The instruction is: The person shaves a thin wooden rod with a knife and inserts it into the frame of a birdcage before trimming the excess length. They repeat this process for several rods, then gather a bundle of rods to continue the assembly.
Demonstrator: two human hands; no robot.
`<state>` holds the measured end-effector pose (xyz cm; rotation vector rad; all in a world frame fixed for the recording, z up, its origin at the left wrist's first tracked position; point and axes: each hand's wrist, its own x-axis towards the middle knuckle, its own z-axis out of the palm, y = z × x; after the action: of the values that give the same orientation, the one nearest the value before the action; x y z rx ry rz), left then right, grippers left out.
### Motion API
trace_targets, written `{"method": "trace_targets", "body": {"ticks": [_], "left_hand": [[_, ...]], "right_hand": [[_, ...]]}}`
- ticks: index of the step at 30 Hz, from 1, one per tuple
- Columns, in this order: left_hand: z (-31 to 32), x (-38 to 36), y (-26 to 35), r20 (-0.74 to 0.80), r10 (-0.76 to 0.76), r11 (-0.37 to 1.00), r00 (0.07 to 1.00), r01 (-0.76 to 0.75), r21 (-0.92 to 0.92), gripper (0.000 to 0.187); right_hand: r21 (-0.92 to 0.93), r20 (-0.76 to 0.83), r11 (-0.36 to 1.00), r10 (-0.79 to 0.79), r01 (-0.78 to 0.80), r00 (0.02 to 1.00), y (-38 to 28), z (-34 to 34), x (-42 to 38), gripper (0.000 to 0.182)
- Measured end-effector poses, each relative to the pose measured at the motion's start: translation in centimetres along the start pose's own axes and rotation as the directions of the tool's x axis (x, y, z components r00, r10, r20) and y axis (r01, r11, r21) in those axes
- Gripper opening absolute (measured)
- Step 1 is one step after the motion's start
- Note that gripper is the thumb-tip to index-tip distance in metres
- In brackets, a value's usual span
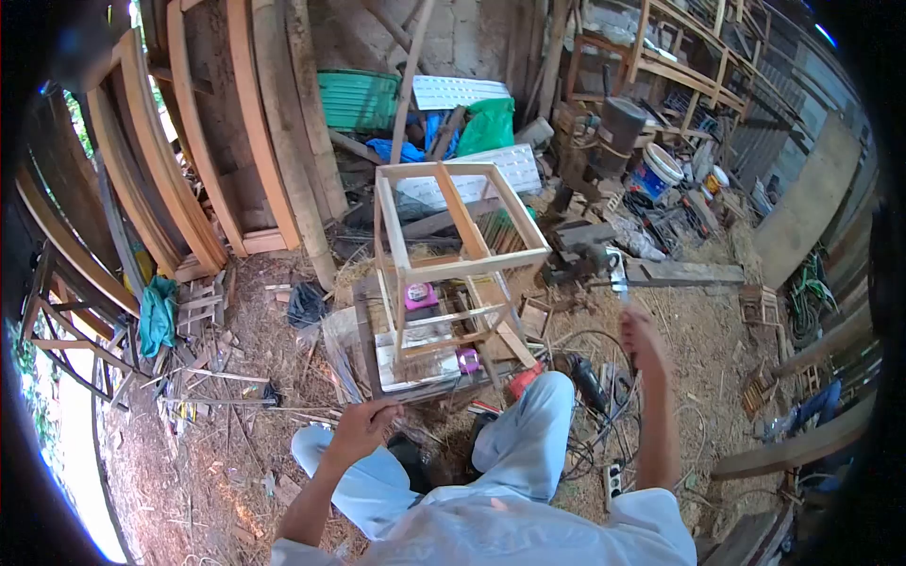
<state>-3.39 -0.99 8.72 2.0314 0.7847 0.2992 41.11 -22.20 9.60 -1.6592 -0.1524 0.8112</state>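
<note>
My right hand [644, 340] is raised to the right of the wooden frame, closed around what looks like a hammer [618, 274] with a shiny metal head pointing up. Low in front of the frame, above my knee, my left hand [363, 432] has its fingers curled and pressed together; anything between them is too small to make out. Between and beyond both hands stands an open wooden stool-like frame [472, 267] with a slat across its top. Inside it a pink tape measure [420, 295] and a smaller purple-pink item [469, 360] rest on boards [415, 363].
A dark power tool [590, 385] with cables lies right of my knee, near a red object [525, 379] and a power strip [613, 479]. Wooden door frames [264, 123] lean at the left. A paint bucket [656, 173] and scrap timber [684, 274] lie at the right.
</note>
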Motion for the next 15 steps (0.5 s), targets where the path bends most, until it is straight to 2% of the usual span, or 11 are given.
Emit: {"method": "trace_targets", "body": {"ticks": [1,3,6,7,8,9,11,13,15], "left_hand": [[0.1,0.0,-0.2,-0.002,-0.01,1.0,1.0,0.01,-0.001,0.013],[1.2,1.2,-0.3,-0.076,0.16,0.985,0.984,-0.164,-0.045,0.013],[2.8,2.8,1.3,-0.039,0.152,0.984,0.988,-0.155,-0.09,0.014],[3.2,3.2,2.1,0.005,0.133,0.988,0.991,-0.132,-0.081,0.015],[3.6,3.4,2.6,0.04,0.1,0.983,0.994,-0.092,-0.159,0.017],[4.0,3.7,2.7,0.048,0.102,0.983,0.994,-0.094,-0.156,0.017],[5.0,4.2,2.7,0.03,0.156,0.964,0.987,-0.146,-0.222,0.016],[5.0,3.8,4.7,0.052,0.172,0.974,0.984,-0.162,-0.158,0.015],[4.6,3.7,5.3,0.061,0.185,0.98,0.981,-0.179,-0.086,0.014]], "right_hand": [[-0.004,0.006,1.0,0.007,-0.007,1.0,0.4,0.2,0.2,0.028],[-0.023,-0.073,0.992,-0.127,0.126,0.989,0.9,-0.8,0.7,0.025],[0.008,0.154,0.989,-0.148,0.149,0.977,1.4,4.6,-3.3,0.025],[-0.049,0.242,0.985,-0.15,0.166,0.959,2.1,6.5,-4.9,0.026],[-0.103,0.328,0.977,-0.142,0.185,0.934,3.0,8.3,-6.7,0.026],[-0.108,0.496,0.979,-0.098,0.173,0.863,3.6,10.1,-8.6,0.026],[0.034,0.743,0.999,-0.036,0.016,0.668,4.3,14.0,-11.9,0.027],[0.01,0.779,0.999,-0.03,0.035,0.627,5.8,17.0,-11.6,0.026],[0.004,0.801,1.0,-0.02,0.029,0.598,4.9,16.9,-11.0,0.026]]}}
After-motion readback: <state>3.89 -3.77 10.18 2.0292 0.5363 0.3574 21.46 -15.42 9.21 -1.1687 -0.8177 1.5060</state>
